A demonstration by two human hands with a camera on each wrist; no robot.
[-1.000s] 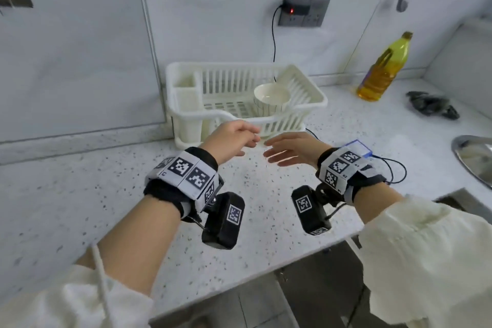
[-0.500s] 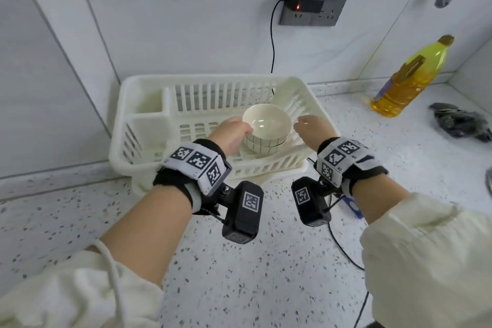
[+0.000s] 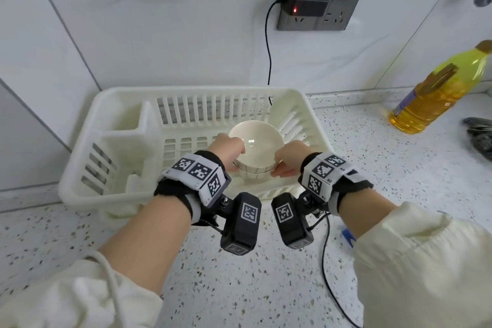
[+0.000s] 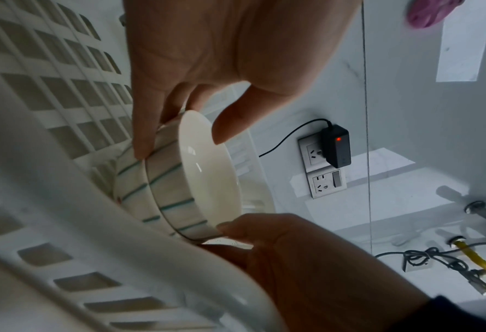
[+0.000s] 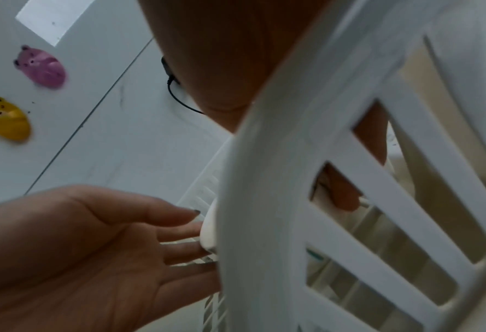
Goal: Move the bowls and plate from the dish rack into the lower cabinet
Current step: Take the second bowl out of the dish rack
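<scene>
1. Left hand (image 3: 231,147) and right hand (image 3: 288,156) each grasp opposite sides of the stacked bowls (image 3: 256,146); thumbs sit at the top rim, fingers on the ribbed walls.
2. Bowls sit between the hands, inside the dish rack (image 3: 87,184), right half.
3. Risk, as I judge it: two nested bowls; lifting by the upper one alone could leave or drop the lower.
4. Beyond: the rack's far wall and charger cable (image 3: 267,42) could catch a careless lift.
</scene>
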